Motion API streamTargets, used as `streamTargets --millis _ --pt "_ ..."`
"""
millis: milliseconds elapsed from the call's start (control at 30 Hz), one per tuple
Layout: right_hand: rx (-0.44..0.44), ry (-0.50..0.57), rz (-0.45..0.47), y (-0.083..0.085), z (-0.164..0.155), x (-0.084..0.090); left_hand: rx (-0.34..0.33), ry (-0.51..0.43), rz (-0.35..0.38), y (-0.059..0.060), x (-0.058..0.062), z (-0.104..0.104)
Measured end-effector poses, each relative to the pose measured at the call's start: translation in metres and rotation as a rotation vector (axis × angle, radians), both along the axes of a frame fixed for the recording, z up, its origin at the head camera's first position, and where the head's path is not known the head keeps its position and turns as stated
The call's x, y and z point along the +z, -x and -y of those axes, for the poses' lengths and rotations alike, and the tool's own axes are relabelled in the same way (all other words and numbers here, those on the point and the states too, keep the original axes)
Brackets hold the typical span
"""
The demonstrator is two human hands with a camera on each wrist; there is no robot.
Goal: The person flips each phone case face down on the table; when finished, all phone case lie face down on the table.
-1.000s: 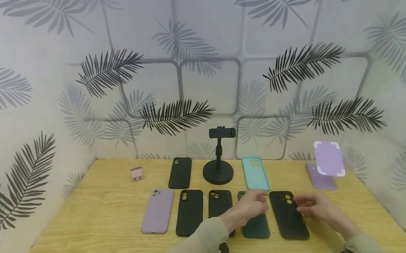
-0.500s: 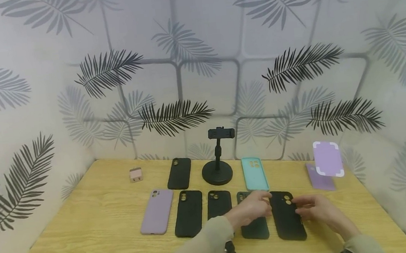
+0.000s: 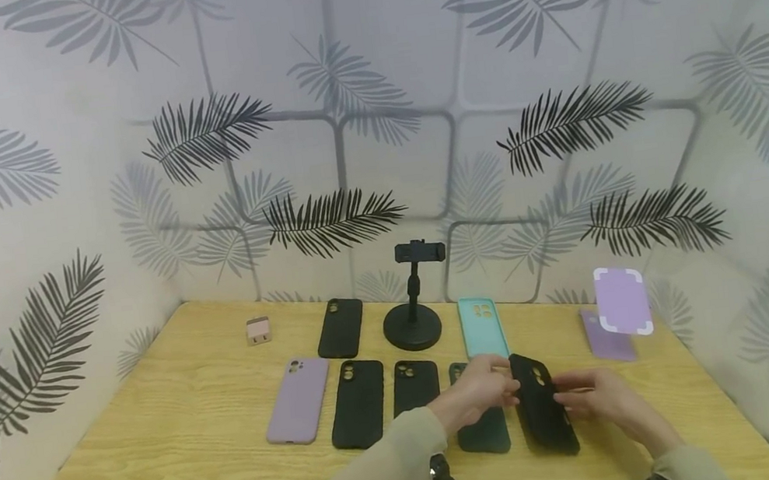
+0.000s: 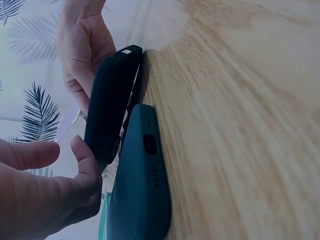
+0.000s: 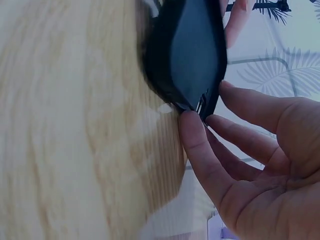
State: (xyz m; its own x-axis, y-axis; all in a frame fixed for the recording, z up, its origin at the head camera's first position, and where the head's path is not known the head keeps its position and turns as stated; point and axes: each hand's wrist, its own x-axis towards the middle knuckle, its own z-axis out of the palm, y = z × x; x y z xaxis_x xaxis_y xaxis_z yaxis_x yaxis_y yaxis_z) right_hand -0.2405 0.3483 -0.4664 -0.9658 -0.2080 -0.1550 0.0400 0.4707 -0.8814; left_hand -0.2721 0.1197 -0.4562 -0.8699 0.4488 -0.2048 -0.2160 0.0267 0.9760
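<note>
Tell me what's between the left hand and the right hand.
A tilted black phone case is between left hand and right hand; the head view shows it.

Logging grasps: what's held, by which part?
Tilted black case: right hand pinches its right edge near the camera cutouts; left hand touches the opposite edge, grip unclear.

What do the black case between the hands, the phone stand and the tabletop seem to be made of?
The black case looks like matte silicone or soft plastic, given its dull, smooth surface. The evenly dark phone stand is probably plastic, possibly painted metal. The tabletop shows wood grain and slight gloss: wood or laminate.
</note>
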Motion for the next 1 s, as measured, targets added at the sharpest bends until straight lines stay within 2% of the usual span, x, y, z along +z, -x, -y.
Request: streamTargets --millis 133,367,733,1000 --pt "0.028 0.046 0.027 -0.001 0.004 0.004 0.006 -0.032 0.018 0.000 0.000 -0.001" --pt "0.110 0.192 0.083 0.001 0.011 0.004 -0.010 -0.069 0.047 -0.002 0.003 0.002" --pt "0.173 0.223 0.143 0.003 0.016 0.006 -0.070 -0.037 0.015 -0.005 -0.001 0.002" --pt "0.156 0.254 0.174 0.005 0.017 0.009 -0.069 0.018 -0.036 -0.006 -0.002 -0.003"
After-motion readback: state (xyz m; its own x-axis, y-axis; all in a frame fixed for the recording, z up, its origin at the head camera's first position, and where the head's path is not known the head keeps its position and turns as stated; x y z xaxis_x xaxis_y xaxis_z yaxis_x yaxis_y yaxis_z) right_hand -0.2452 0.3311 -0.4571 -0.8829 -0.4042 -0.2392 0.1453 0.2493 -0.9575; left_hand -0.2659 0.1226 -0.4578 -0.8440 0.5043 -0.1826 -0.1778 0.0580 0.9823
